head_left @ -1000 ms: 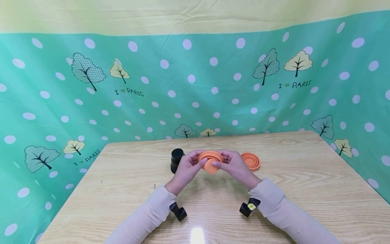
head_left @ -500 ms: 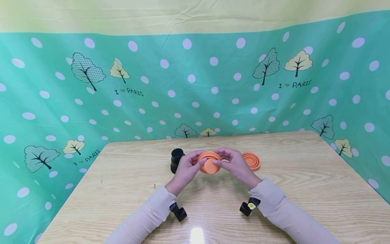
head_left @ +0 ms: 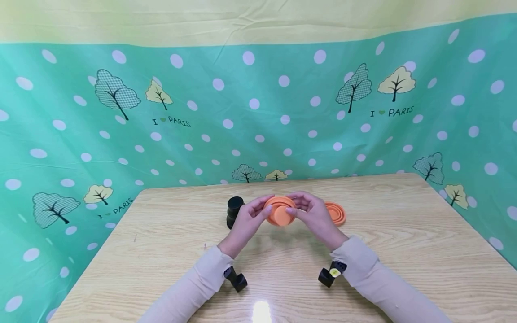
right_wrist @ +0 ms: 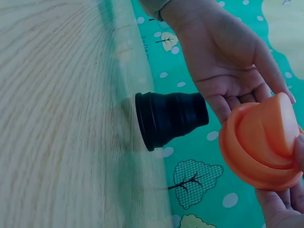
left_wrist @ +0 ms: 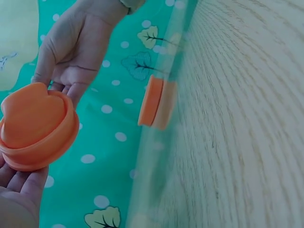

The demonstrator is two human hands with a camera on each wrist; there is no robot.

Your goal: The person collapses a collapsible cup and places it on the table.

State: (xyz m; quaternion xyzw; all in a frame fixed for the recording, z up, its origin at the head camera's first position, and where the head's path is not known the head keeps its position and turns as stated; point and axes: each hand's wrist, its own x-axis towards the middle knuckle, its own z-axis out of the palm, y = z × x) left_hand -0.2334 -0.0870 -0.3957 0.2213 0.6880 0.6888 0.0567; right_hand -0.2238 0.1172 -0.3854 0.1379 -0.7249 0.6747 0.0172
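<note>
Above the middle of the wooden table [head_left: 408,224], an orange collapsible cup [head_left: 281,216] is being held clear of the surface, its round base facing the head camera. One side is being grasped by the left hand [head_left: 248,220] and the other by the right hand [head_left: 317,220], with thumbs in front and fingers behind the rim. This opposed pinch is presumably being used so that the soft ring is braced while the middle is being pressed. The base is being tipped askew within the ring, the wall seeming only partly folded. Beside the left hand, a black stepped cup [head_left: 234,211] is being supported on its wide rim, probably for steadiness. Beyond the right hand, a flattened orange cup [head_left: 335,213] is being partly hidden, its broad, low form likely being relied on for stability.
</note>
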